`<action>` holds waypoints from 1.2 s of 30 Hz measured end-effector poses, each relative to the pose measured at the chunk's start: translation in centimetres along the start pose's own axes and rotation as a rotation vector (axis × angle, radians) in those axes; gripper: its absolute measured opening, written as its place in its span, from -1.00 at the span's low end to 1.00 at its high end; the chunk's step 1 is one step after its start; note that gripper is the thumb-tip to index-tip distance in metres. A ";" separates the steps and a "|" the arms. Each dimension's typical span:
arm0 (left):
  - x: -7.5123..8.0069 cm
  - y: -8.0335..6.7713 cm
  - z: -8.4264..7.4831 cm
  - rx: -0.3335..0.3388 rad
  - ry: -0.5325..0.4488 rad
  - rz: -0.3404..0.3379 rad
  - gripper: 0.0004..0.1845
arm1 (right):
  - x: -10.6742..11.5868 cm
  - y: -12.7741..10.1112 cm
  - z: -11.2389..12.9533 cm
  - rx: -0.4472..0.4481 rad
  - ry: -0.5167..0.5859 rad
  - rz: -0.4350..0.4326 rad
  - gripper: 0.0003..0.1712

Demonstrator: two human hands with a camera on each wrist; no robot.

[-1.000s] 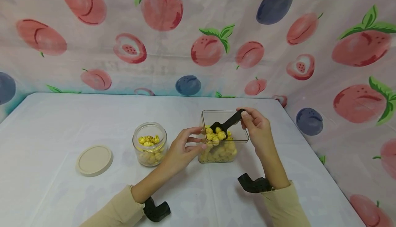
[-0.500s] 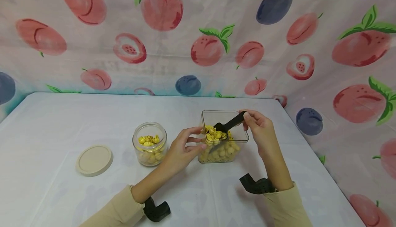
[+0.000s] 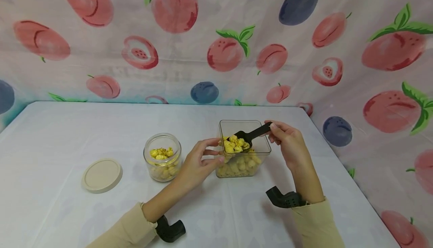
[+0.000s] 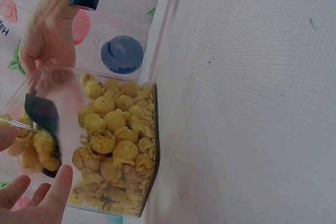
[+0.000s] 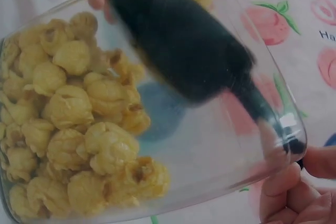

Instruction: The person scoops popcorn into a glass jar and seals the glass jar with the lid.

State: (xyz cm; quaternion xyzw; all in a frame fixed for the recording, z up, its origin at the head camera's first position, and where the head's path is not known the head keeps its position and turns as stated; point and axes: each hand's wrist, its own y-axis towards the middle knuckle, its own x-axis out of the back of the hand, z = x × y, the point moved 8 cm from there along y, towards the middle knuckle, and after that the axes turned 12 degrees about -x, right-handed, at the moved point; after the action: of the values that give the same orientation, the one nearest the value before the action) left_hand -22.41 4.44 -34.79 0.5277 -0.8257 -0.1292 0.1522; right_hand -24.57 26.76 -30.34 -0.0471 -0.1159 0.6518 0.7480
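A clear rectangular container (image 3: pixel 268 151) holds yellow popcorn (image 3: pixel 238 167) in its lower part. My right hand (image 3: pixel 290 142) pinches the handle end of a black scoop (image 3: pixel 258 131) at the container's right rim. Popcorn lies heaped in the scoop's bowl, which is inside the container, above the rest of the popcorn. In the right wrist view the underside of the scoop (image 5: pixel 184 45) shows through the clear wall. My left hand (image 3: pixel 199 161) rests its extended fingers and thumb against the container's left side. In the left wrist view its fingertips (image 4: pixel 62 178) are at the wall.
Left of the container stands an open glass jar (image 3: pixel 148 163), partly filled with popcorn. A round beige lid (image 3: pixel 102 176) lies farther left on the white tablecloth (image 3: pixel 50 146). Black camera mounts (image 3: pixel 170 231) sit on both wrists. A fruit-printed cloth (image 3: pixel 182 60) hangs behind the table.
The scoop has risen through the popcorn and levelled, its bowl now carrying a heap. My right hand has shifted slightly right. The left hand stays at the container's side.
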 end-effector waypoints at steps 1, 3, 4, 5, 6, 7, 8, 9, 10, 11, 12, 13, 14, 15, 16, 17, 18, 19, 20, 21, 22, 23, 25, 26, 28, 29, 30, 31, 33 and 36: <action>0.0 0.0 0.0 -0.002 0.002 0.001 -0.44 | -0.1 -0.1 0.1 0.006 -0.011 0.002 -0.60; 0.0 0.0 0.0 -0.005 0.006 0.003 -0.44 | -0.3 -0.2 0.2 0.016 -0.043 0.003 -0.60; 0.0 0.0 0.0 -0.007 0.008 0.004 -0.44 | -0.3 -0.2 0.3 0.018 -0.054 0.005 -0.61; 0.0 0.0 0.0 -0.007 0.009 0.004 -0.44 | -0.3 -0.3 0.3 0.017 -0.056 0.009 -0.61; 0.0 0.0 0.0 -0.007 0.008 0.004 -0.44 | -0.3 -0.3 0.2 0.011 -0.052 0.014 -0.62; 0.0 0.0 -0.1 -0.006 0.007 0.005 -0.44 | -0.3 -0.3 0.2 0.005 -0.045 0.018 -0.63; 0.0 -0.1 -0.1 -0.004 0.006 0.005 -0.44 | -0.3 -0.3 0.1 -0.002 -0.033 0.023 -0.65; 0.0 -0.1 -0.1 -0.002 0.006 0.005 -0.44 | -0.2 -0.3 0.0 -0.011 -0.022 0.029 -0.67; 0.0 -0.1 -0.1 0.000 0.006 0.005 -0.44 | -0.1 -0.2 -0.1 -0.021 -0.007 0.034 -0.71; -0.1 -0.1 -0.1 0.001 0.005 0.005 -0.44 | -0.1 -0.2 -0.2 -0.030 0.009 0.040 -0.75; -0.1 -0.1 -0.1 0.003 0.005 0.005 -0.44 | 0.0 -0.2 -0.3 -0.039 0.027 0.044 -0.79; -0.1 -0.1 0.0 0.005 0.004 0.005 -0.45 | 0.1 -0.1 -0.4 -0.045 0.045 0.048 -0.81; -0.1 -0.1 0.0 0.005 0.002 0.004 -0.45 | 0.2 -0.1 -0.4 -0.053 0.071 0.054 -0.82; -0.1 -0.1 0.0 0.005 0.001 0.003 -0.45 | 0.2 0.0 -0.5 -0.058 0.095 0.063 -0.80; -0.1 -0.1 0.0 0.005 -0.002 0.003 -0.45 | 0.3 0.0 -0.6 -0.060 0.125 0.072 -0.79; -0.1 -0.1 0.0 0.005 -0.005 0.002 -0.45 | 0.4 0.1 -0.6 -0.061 0.153 0.081 -0.77; -0.1 -0.1 0.0 0.004 -0.007 0.003 -0.45 | 0.4 0.1 -0.6 -0.063 0.181 0.090 -0.77; -0.1 -0.1 -0.1 0.003 -0.010 0.003 -0.45 | 0.4 0.1 -0.7 -0.065 0.205 0.099 -0.77; -0.1 -0.1 -0.1 0.001 -0.010 0.004 -0.45 | 0.5 0.2 -0.7 -0.066 0.223 0.108 -0.76; -0.1 -0.1 -0.1 0.000 -0.011 0.004 -0.45 | 0.5 0.2 -0.7 -0.067 0.234 0.114 -0.77; -0.1 -0.1 -0.1 0.000 -0.011 0.005 -0.45 | 0.6 0.3 -0.8 -0.066 0.242 0.118 -0.76; -0.1 -0.1 -0.1 0.000 -0.010 0.005 -0.45 | 0.6 0.3 -0.8 -0.066 0.248 0.122 -0.77; -0.1 -0.1 -0.1 0.001 -0.009 0.005 -0.45 | 0.7 0.4 -0.7 -0.056 0.253 0.131 -0.77; -0.1 -0.1 0.0 0.002 -0.009 0.004 -0.45 | 0.7 0.4 -0.7 -0.049 0.250 0.136 -0.77; -0.1 -0.1 0.0 0.004 -0.010 0.003 -0.45 | 0.7 0.3 -0.5 -0.031 0.233 0.153 -0.77; -0.1 -0.1 0.1 0.004 -0.010 0.003 -0.45 | 0.7 0.3 -0.4 -0.022 0.219 0.164 -0.78; -0.1 -0.1 0.1 0.003 -0.009 0.003 -0.45 | 0.7 0.2 -0.3 -0.010 0.201 0.177 -0.78; -0.1 -0.1 0.1 0.003 -0.010 0.002 -0.45 | 0.7 0.1 -0.1 0.002 0.179 0.189 -0.78; -0.1 -0.1 0.2 0.003 -0.009 0.001 -0.45 | 0.6 0.0 0.0 0.018 0.136 0.219 -0.79; -0.1 -0.1 0.2 0.005 -0.009 -0.001 -0.45 | 0.6 -0.2 0.1 0.017 0.093 0.261 -0.79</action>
State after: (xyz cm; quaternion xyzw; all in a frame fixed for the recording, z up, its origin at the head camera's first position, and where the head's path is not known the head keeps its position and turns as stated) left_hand -22.40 4.52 -35.00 0.5277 -0.8266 -0.1296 0.1469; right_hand -24.37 27.34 -30.12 -0.0855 -0.0685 0.7415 0.6619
